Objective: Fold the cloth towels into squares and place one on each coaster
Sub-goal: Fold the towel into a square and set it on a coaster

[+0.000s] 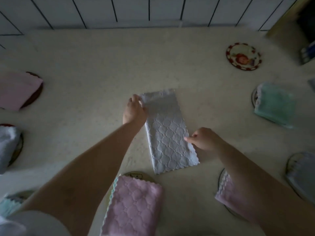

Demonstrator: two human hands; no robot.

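Setting: pale speckled tabletop (85,79) seen from above, dim light, white tiled wall (119,11) at 12 o'clock.
Nearest, 6 o'clock: pink folded towel (134,206) lying over a coaster whose rim peeks out behind it.
Near, 4 o'clock: second pink towel (226,193) on a coaster, partly hidden by the right forearm.
Centre: white quilted towel (167,132), folded into a long strip, flat on the tabletop, running from 12 towards 6 o'clock.
Right hand (204,140): fingers curled, pinching the strip's right edge near its lower end.
Left hand (134,109): fingers curled on the strip's far left corner.
Step, as I judge it: fold the strip in half to make a square.
Doing it well: bring one end onto the other, match scalloped edges, press the crease flat.
Sides, 9 and 3 o'clock: pink towel (18,89) left, green towel (274,104) right, each on a coaster.
Far, 1 o'clock: bare red-rimmed coaster (243,56), likely this towel's place.
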